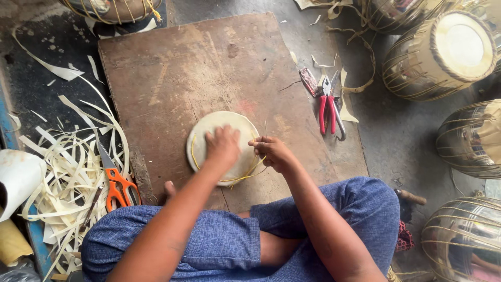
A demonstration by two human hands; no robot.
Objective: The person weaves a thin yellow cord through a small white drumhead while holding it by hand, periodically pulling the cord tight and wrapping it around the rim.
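A round pale hide disc (219, 125) is laid flat near the middle of a worn brown wooden board (172, 78) on the floor. The left hand (223, 147) is pressed palm-down on the disc, fingers bent and spread over its centre; nothing is gripped by it, and the disc is simply pinned under it. The left forearm is stretched forward from the lower left, over a knee clad in blue cloth. The right hand (272, 152) is held at the disc's right edge, knuckles up and fingers pinched together on a thin yellow cord (245, 176), which is looped around the rim of the disc and trails below it. Something thin and needle-like appears to rise from the pinched fingers, though what it is cannot be told. The right forearm is angled in from the lower right across the other knee.

Orange-handled scissors (119, 185) are seen lying to the left of the board among a heap of pale strip offcuts (62, 177). Red-handled pliers (327, 107) are laid at the board's right edge. Several laced drum bodies (438, 57) are ranged along the right side, well apart from the hands.
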